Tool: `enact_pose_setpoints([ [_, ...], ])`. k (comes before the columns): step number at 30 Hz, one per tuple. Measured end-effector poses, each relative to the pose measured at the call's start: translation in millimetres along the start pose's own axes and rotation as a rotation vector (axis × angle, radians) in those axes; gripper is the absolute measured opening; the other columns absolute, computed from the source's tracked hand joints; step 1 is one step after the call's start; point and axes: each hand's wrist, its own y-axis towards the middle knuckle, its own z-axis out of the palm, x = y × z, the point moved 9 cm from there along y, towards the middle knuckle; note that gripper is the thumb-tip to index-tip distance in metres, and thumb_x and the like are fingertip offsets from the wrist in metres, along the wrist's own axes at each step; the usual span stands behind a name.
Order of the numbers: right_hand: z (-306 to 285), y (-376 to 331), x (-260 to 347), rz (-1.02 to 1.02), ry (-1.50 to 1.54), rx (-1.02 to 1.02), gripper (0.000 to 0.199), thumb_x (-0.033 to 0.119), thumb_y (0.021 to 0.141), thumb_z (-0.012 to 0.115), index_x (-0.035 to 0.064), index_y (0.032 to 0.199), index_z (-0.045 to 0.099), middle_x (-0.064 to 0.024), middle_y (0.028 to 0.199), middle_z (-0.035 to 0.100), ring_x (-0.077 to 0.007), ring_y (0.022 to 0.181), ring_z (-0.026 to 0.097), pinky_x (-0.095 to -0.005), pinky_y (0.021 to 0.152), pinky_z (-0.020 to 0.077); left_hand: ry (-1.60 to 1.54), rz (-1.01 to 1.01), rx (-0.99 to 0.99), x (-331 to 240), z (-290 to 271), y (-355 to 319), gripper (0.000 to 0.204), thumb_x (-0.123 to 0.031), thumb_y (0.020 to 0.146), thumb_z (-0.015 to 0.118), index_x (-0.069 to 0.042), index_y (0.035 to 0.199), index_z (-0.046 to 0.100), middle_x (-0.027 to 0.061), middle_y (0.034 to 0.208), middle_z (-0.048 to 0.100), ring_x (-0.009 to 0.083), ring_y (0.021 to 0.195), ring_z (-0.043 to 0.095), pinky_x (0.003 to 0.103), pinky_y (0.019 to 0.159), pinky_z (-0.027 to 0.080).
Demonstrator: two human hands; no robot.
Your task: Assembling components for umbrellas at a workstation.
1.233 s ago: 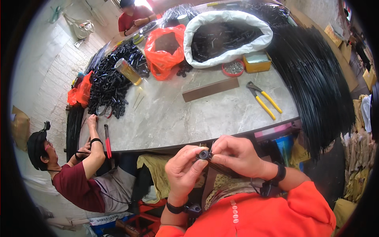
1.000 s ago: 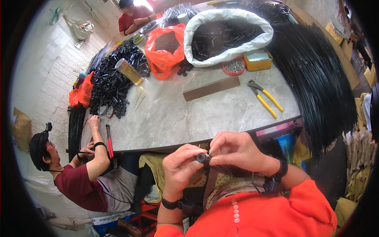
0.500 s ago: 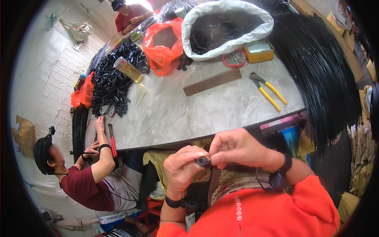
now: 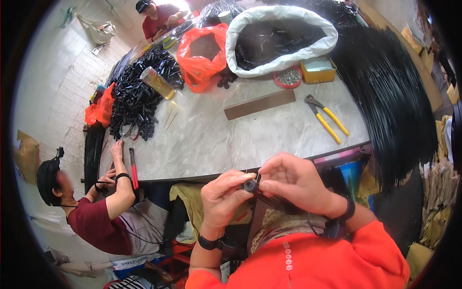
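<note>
Above my lap, just off the table's near edge, my left hand [image 4: 222, 198] pinches a short black tube-like piece [image 4: 250, 185] between thumb and fingers. The piece's round, hollow end faces up toward me. Close against it, my right hand [image 4: 299, 184] has its thumb and forefinger at a thin, shiny wire [image 4: 259, 176] that stands up beside the piece. The wire's lower end is hidden by the fingers. Dark thin strands show below my right hand, too blurred to name.
The grey table [image 4: 192, 139] bears yellow-handled cutters [image 4: 327, 119], a brown bar [image 4: 260, 104], a red dish of small metal bits [image 4: 288, 77], a white sack [image 4: 332, 41], a red bag [image 4: 219, 72] and heaped black parts [image 4: 137, 86]. Black rods [image 4: 394, 96] lie right. A co-worker [image 4: 98, 216] sits left; another person [image 4: 161, 21] is far back.
The wire now stands more upright beside the black piece, and my right fingers have shifted and loosened around it. My left hand still holds the piece. The view has shifted slightly.
</note>
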Motion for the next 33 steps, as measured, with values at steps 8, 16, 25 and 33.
enact_pose_setpoints([
  [8,11,-24,71,-0.417,-0.931,-0.056,0.039,0.003,0.083,0.077,0.0004,0.119,0.061,-0.0093,0.085,0.063,-0.0147,0.070,0.065,-0.0276,0.060,0.0523,-0.264,-0.049,0.069,5,42,8,0.067,0.013,0.087,0.066,0.006,0.147,0.038,0.0131,0.113,0.062,0.0182,0.107,0.062,0.031,0.097,0.050],
  [16,7,-31,83,-0.405,-1.064,-0.077,0.033,0.000,0.083,0.074,0.0000,0.114,0.064,-0.0116,0.089,0.061,-0.0187,0.067,0.061,-0.0293,0.059,0.0494,-0.569,-0.165,0.068,29,51,13,0.068,0.011,0.089,0.064,0.004,0.150,0.034,0.0129,0.112,0.065,0.0191,0.107,0.063,0.031,0.095,0.052],
  [25,5,-38,85,-0.408,-1.066,-0.103,0.031,-0.002,0.084,0.072,-0.0003,0.113,0.064,-0.0115,0.090,0.062,-0.0185,0.067,0.061,-0.0291,0.058,0.0482,-0.480,-0.105,-0.011,26,63,10,0.065,0.010,0.088,0.066,0.005,0.146,0.037,0.0125,0.104,0.068,0.0164,0.099,0.066,0.028,0.090,0.053],
  [33,16,-23,82,-0.426,-1.074,-0.042,0.025,-0.002,0.084,0.071,-0.0006,0.108,0.065,-0.0136,0.091,0.064,-0.0237,0.073,0.062,-0.0322,0.063,0.0494,-0.311,-0.091,-0.179,15,49,0,0.057,0.009,0.088,0.068,0.004,0.139,0.044,0.0096,0.104,0.069,0.0135,0.098,0.066,0.028,0.090,0.054],
])
